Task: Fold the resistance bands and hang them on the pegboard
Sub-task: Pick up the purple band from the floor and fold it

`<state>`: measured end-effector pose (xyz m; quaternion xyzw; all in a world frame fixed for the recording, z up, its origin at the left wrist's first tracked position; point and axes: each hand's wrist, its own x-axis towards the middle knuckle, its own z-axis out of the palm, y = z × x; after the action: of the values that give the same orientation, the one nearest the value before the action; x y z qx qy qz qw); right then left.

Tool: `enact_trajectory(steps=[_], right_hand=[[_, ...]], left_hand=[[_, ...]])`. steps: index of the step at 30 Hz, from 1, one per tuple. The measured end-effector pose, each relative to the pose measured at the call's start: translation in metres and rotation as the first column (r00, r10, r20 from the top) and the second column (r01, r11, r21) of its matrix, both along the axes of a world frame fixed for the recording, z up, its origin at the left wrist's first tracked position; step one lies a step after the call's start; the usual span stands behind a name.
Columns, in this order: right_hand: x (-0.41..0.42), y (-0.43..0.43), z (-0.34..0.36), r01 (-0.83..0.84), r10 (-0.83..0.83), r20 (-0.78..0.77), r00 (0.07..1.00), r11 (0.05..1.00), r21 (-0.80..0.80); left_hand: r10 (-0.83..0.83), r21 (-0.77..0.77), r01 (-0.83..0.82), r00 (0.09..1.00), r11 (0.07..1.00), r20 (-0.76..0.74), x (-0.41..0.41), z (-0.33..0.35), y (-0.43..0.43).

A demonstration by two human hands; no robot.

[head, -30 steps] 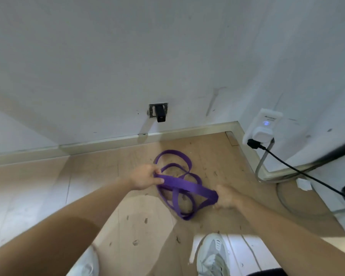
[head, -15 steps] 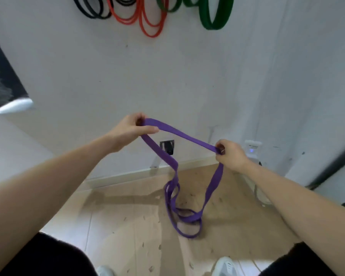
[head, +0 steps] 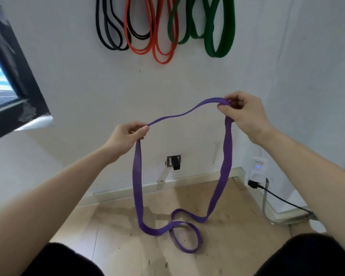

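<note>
Both hands are up in front of the white wall, holding a long flat purple rubber resistance band (head: 226,148) stretched into a big open loop. The left hand (head: 126,136) pinches the band between thumb and curled fingers at the lower left of the loop, and the right hand (head: 243,114) grips it higher up on the right, fingers curled round the top bend. Between the two hands the band runs in a loose wavy line. From each hand a strand hangs straight down — the bottom end twists over itself into a small extra loop that lies on the pale wooden floor (head: 237,246).

Up on the wall, well above the hands, other bands hang side by side: thin black rubber bands (head: 110,34) on the left, orange-red bands (head: 159,46) in the middle, wide green bands (head: 219,42) on the right. What they hang from is cut off by the top edge. A white plug adapter with a black cable (head: 257,170) sits low in the corner on the right.
</note>
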<state>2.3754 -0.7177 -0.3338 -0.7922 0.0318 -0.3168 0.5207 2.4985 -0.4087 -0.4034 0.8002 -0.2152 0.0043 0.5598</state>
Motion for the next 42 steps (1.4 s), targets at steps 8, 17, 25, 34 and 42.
enact_trajectory(steps=[8,17,25,34,42], right_hand=[[0.022,0.010,-0.104,-0.397,0.089,-0.714,0.694,0.875,-0.277],[0.043,0.057,-0.118,-0.493,0.435,-0.580,0.689,0.867,0.064],[0.047,0.108,-0.133,-0.465,0.400,-0.572,0.716,0.885,0.037],[0.059,0.122,-0.149,-0.465,0.443,-0.535,0.720,0.879,0.102],[0.069,0.108,-0.148,-0.507,0.395,-0.553,0.734,0.860,-0.059]], left_hand=[[-0.056,-0.061,0.045,0.981,0.997,-0.187,0.004,-0.022,-0.012],[-0.169,-0.229,0.128,0.971,0.965,-0.168,-0.016,-0.002,-0.032],[-0.160,-0.493,0.029,0.961,0.870,-0.227,-0.022,0.012,-0.037],[-0.191,-0.587,0.029,0.957,0.809,-0.216,-0.024,0.022,-0.022],[-0.124,-0.594,-0.032,0.967,0.804,-0.221,-0.011,0.024,0.004]])
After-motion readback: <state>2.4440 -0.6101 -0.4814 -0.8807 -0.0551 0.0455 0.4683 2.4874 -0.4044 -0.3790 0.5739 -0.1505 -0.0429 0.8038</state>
